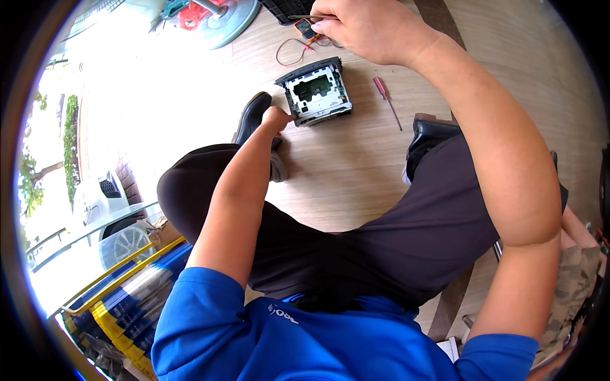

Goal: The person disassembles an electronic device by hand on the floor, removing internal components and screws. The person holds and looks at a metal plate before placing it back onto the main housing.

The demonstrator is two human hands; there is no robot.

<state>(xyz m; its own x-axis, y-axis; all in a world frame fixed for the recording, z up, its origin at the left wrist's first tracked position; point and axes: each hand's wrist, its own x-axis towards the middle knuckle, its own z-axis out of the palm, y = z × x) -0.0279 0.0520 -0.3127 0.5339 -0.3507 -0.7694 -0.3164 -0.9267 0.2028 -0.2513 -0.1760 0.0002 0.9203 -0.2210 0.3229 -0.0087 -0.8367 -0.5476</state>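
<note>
On the floor between my feet lies a car stereo (321, 106) with its cover off, showing a pale metal frame and a green circuit board inside. My left hand (277, 119) is at its near left corner, fingers closed against the edge. Raised beyond the stereo, near the top of the head view, my right hand (365, 30) pinches a thin, pointed metal tool (304, 17) that extends to the left. Whether it is tweezers or a pick I cannot tell.
A red-handled screwdriver (381, 87) lies right of the stereo. Beyond it are an orange multimeter (305, 28) with leads, a dark crate (279, 9) and a round fan base (232, 28). My shoes flank the stereo. A yellow-framed rack (130, 270) stands at left; another person sits at right.
</note>
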